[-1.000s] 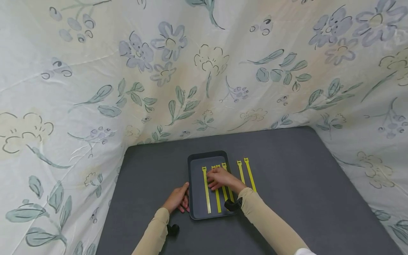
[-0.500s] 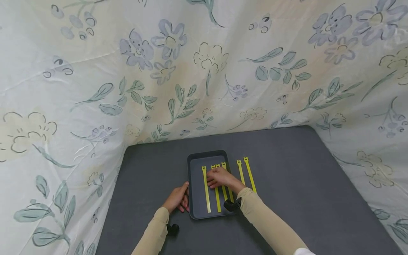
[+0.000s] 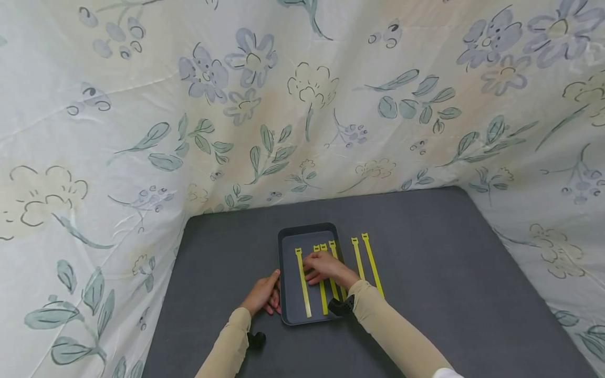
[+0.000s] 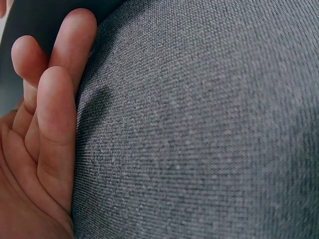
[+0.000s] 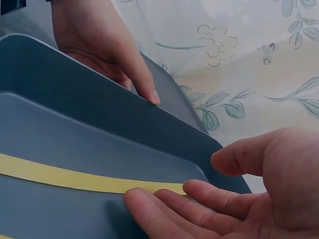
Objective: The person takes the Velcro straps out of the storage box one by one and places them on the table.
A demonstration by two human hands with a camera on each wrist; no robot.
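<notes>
A dark rectangular tray (image 3: 290, 299) lies on the table with several yellow slotted-head cable straps (image 3: 323, 299) lengthwise inside. My right hand (image 3: 325, 266) reaches into it from the right. In the right wrist view its fingertips touch the edge of the leftmost yellow strap (image 5: 75, 180), with the thumb held apart from the fingers. My left hand (image 3: 261, 295) rests at the tray's left side, thumb on the rim. The left wrist view shows the loosely bent fingers (image 4: 56, 107) of that hand low against the grey cloth, beside the tray's outer wall.
Two more yellow straps, a nearer strap (image 3: 357, 257) and a farther strap (image 3: 372, 262), lie on the table right of the tray. A dark grey cloth (image 3: 425, 252) covers the tabletop. Floral fabric (image 3: 307, 131) hangs behind and at both sides.
The leftmost strap in the tray has shifted slightly left, its slotted head most. My right hand has moved a little left and nearer with it. The left hand has stayed put.
</notes>
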